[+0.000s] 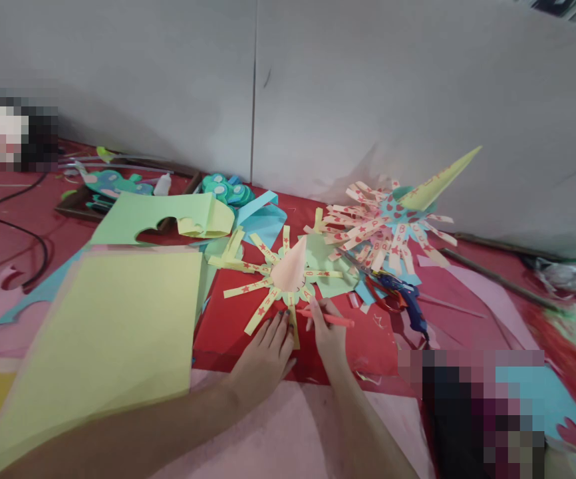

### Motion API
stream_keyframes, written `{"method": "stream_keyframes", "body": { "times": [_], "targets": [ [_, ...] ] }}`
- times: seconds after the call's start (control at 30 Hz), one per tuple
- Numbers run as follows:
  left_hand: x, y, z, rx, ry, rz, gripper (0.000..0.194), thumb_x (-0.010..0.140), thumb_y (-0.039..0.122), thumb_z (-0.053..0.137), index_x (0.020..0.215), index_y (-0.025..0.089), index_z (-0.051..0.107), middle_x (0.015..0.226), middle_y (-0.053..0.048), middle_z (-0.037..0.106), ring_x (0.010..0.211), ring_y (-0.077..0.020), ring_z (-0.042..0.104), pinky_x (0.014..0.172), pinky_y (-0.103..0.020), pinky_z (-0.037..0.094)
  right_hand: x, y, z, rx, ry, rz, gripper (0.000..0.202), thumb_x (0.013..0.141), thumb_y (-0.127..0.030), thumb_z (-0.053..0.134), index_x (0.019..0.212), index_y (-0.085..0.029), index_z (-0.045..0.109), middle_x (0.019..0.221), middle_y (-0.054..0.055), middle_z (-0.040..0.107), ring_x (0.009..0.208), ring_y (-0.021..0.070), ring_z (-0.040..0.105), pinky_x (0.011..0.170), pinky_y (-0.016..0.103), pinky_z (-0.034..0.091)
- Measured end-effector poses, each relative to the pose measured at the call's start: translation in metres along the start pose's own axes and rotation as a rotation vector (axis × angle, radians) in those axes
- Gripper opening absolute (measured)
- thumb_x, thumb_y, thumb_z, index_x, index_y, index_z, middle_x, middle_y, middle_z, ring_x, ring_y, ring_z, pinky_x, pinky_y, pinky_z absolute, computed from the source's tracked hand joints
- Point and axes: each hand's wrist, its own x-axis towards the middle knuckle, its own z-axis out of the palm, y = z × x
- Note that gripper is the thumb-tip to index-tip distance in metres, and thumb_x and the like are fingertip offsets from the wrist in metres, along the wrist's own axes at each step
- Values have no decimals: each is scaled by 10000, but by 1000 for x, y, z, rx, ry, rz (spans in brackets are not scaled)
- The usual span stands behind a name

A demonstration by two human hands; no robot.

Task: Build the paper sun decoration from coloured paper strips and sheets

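A paper craft with a pale pink cone (288, 269) at its middle lies on a red sheet (368, 339). Yellow paper strips fan out around the cone, several bearing red letters and stars. My left hand (267, 347) rests flat beside the lowest strip (294, 332), its fingertips at the strip's edge. In my right hand (328, 332) is a red marker (336, 320), gripped between the fingers, with its tip over the same strip. I see no marks on the lower part of this strip.
At left lies a stack of yellow paper (133, 326), below cut green paper (158, 216). A similar craft with a tall yellow cone (442, 179) stands by the wall. Right of my hands are a blue glue gun (410, 303) and scissors (358, 261). Blurred people flank me.
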Motion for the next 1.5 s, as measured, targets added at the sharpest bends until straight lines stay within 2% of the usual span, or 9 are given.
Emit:
{"method": "stream_keyframes", "body": {
  "times": [0.2,0.43,0.83,1.23,1.5],
  "targets": [
    [0,-1,3,2,-26,4,377,909,269,338,1170,78,533,1303,-186,489,1222,-263,450,987,-400,387,-3,-1,1,-19,-1,-11,328,816,-456,504,619,-199,446,464,-60,438,427,83,417,466,219,355],
    [-1,3,1,101,22,41,393,920,234,307,1156,51,563,1217,-155,577,1139,-238,532,938,-341,428,-1,-1,1,-20,4,-45,324,827,-454,483,635,-192,470,445,-62,436,426,84,427,493,220,360],
    [-1,2,3,42,-48,46,382,899,214,334,1208,97,525,1255,-153,547,1182,-245,493,964,-391,416,-5,0,0,-79,-16,-48,327,819,-458,493,630,-192,476,458,-54,442,435,89,432,494,226,367],
    [0,2,4,50,15,36,370,899,215,334,1150,80,571,1188,-157,596,1139,-247,529,934,-368,434,-4,-6,-2,-51,-23,-18,342,805,-484,502,630,-191,476,452,-55,448,441,97,449,514,231,368],
    [0,0,2,34,-33,46,360,892,206,335,1150,102,563,1217,-141,578,1170,-242,501,957,-387,416,1,2,4,26,22,40,321,811,-474,498,663,-189,487,446,-72,440,425,82,434,520,223,366]
  ]
}}
